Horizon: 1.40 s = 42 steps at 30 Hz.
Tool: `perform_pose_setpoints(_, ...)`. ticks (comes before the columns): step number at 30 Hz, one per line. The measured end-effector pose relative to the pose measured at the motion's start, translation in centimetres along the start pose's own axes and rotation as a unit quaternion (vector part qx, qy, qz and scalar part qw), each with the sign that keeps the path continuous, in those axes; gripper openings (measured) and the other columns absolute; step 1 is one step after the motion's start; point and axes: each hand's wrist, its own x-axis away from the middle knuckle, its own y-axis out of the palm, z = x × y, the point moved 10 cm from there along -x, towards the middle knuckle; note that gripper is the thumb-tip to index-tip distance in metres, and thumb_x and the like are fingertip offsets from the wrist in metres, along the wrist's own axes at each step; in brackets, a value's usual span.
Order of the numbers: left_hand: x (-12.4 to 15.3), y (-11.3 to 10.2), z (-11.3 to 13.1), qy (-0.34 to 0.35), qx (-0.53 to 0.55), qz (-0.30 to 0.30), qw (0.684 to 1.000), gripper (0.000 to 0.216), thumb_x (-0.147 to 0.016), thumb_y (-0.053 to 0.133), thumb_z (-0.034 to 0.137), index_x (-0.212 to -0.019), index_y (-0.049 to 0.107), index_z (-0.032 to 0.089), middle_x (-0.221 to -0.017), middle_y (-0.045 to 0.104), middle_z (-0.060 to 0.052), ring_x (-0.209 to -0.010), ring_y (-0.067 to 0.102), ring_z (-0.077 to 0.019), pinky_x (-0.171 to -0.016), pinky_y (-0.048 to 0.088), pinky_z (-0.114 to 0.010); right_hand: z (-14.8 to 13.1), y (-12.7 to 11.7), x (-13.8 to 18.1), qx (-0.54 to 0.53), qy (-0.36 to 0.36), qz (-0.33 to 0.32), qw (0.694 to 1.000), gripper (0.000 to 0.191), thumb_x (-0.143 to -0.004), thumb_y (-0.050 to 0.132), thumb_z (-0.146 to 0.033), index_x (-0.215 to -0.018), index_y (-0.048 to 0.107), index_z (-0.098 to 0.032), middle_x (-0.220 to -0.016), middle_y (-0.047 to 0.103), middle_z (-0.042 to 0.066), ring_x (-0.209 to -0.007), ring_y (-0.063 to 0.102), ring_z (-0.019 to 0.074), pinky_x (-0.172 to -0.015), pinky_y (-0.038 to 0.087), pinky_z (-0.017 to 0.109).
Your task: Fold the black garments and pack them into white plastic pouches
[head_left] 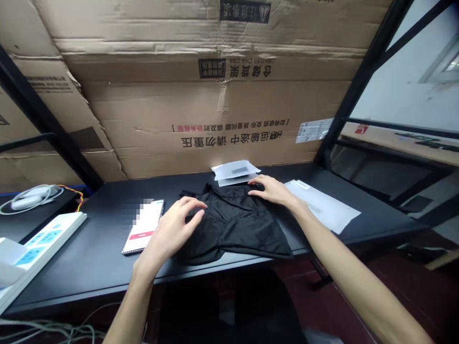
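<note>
Slim bare forearms (351,277) narrow into a long-fingered left hand (170,234) and right hand (270,190).

Matt black cloth (233,224) on a smooth, dark tabletop (96,272).

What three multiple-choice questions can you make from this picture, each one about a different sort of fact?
1. Where does the smartphone lie?
A) On the black desk, left of the garment
B) On the power strip
C) Under the garment

2. What colour is the garment?
A) Red
B) White
C) Black

3. What is the right hand doing?
A) Gripping the smartphone
B) Lying open on the garment
C) Lifting the power strip

Answers:
1. A: the phone lies flat on the desk beside the garment.
2. C: the cloth shows black all over.
3. B: its spread fingers rest on the garment's far edge.
</note>
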Motion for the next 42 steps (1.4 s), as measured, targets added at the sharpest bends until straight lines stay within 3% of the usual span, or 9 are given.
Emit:
perform_pose_setpoints(5, -7.7, 0.6, -1.1, -0.065, -0.077, 0.011, 0.995, 0.034, -0.107, 0.048, 0.048, -0.123, 0.072, 0.031, -0.134, 0.069, -0.006, -0.125, 0.065, -0.0279, -0.105, 0.053, -0.040, 1.0, 1.6, -0.6, -0.022, 0.001, -0.007, 1.000, 0.040, -0.100, 0.066, -0.047, -0.135, 0.071, -0.028, -0.127, 0.076, 0.009, -0.115, 0.072, 0.0272, -0.101, 0.057, 0.042)
perform_pose_setpoints(10, -11.5, 4.6, -3.4, -0.060, -0.117, -0.049, 0.990, 0.026, -0.101, 0.059, 0.039, -0.117, 0.076, 0.027, -0.126, 0.071, -0.010, -0.117, 0.067, -0.0298, -0.101, 0.054, -0.041, 1.8, 1.2, -0.6, -0.033, 0.008, 0.011, 0.999, 0.021, -0.096, 0.070, -0.032, -0.116, 0.077, -0.029, -0.111, 0.080, 0.004, -0.100, 0.074, 0.0248, -0.094, 0.058, 0.039)
perform_pose_setpoints(14, -11.8, 4.6, -5.3, -0.048, -0.086, -0.037, 0.994, 0.026, -0.098, 0.061, 0.032, -0.118, 0.077, 0.028, -0.117, 0.073, -0.007, -0.108, 0.070, -0.0251, -0.096, 0.055, -0.036, 2.4, 0.3, -0.7, -0.032, 0.023, 0.054, 0.998, 0.014, -0.097, 0.065, -0.031, -0.096, 0.078, -0.026, -0.099, 0.078, 0.005, -0.089, 0.071, 0.0239, -0.088, 0.058, 0.039)
perform_pose_setpoints(19, -12.0, 3.0, -5.5, -0.015, -0.025, -0.007, 1.000, 0.031, -0.095, 0.056, 0.029, -0.118, 0.076, 0.022, -0.120, 0.075, -0.009, -0.113, 0.069, -0.0247, -0.103, 0.053, -0.036, 1.9, -1.3, -0.7, -0.051, 0.024, 0.114, 0.992, 0.023, -0.100, 0.060, -0.038, -0.100, 0.077, -0.024, -0.109, 0.073, 0.010, -0.097, 0.070, 0.0263, -0.086, 0.059, 0.040)
perform_pose_setpoints(23, -11.9, 2.6, -4.5, 0.013, 0.045, -0.025, 0.999, 0.036, -0.094, 0.049, 0.027, -0.118, 0.077, 0.021, -0.122, 0.078, -0.006, -0.113, 0.071, -0.0227, -0.105, 0.053, -0.034, 0.7, -1.7, -0.5, -0.076, -0.006, 0.099, 0.992, 0.022, -0.100, 0.058, -0.039, -0.101, 0.075, -0.024, -0.114, 0.075, 0.010, -0.103, 0.070, 0.0268, -0.087, 0.059, 0.040)
perform_pose_setpoints(27, -11.8, 2.8, -4.2, 0.010, 0.108, -0.045, 0.993, 0.041, -0.101, 0.043, 0.041, -0.113, 0.078, 0.022, -0.121, 0.078, -0.005, -0.113, 0.070, -0.0253, -0.108, 0.051, -0.038, 0.4, -1.7, -0.1, -0.094, -0.013, 0.063, 0.993, 0.021, -0.098, 0.058, -0.039, -0.100, 0.072, -0.024, -0.103, 0.079, 0.007, -0.090, 0.071, 0.0257, -0.084, 0.058, 0.041)
perform_pose_setpoints(31, -11.8, 3.5, -4.0, 0.026, 0.113, -0.069, 0.991, 0.039, -0.096, 0.058, 0.050, -0.111, 0.077, 0.020, -0.116, 0.080, -0.007, -0.108, 0.072, -0.0259, -0.101, 0.054, -0.035, -0.1, -1.9, 0.3, -0.118, -0.018, 0.041, 0.992, 0.023, -0.096, 0.063, -0.045, -0.101, 0.073, -0.025, -0.102, 0.080, 0.005, -0.091, 0.072, 0.0254, -0.086, 0.058, 0.041)
perform_pose_setpoints(37, -11.4, 2.4, -3.6, 0.063, 0.080, -0.043, 0.994, 0.026, -0.091, 0.064, 0.037, -0.103, 0.079, 0.021, -0.109, 0.079, -0.007, -0.106, 0.071, -0.0250, -0.102, 0.052, -0.036, -0.9, -3.6, 1.2, -0.133, -0.021, 0.062, 0.989, 0.028, -0.091, 0.071, -0.054, -0.096, 0.079, -0.028, -0.103, 0.081, 0.006, -0.097, 0.072, 0.0284, -0.088, 0.056, 0.043)
perform_pose_setpoints(42, -9.3, 1.2, -2.0, 0.109, -0.001, -0.024, 0.994, 0.018, -0.093, 0.064, 0.030, -0.101, 0.080, 0.026, -0.112, 0.077, -0.003, -0.107, 0.069, -0.0237, -0.099, 0.051, -0.036, -1.9, -4.9, 2.9, -0.122, -0.064, 0.083, 0.987, 0.019, -0.090, 0.076, -0.047, -0.089, 0.079, -0.028, -0.101, 0.077, 0.006, -0.097, 0.071, 0.0287, -0.093, 0.057, 0.048)
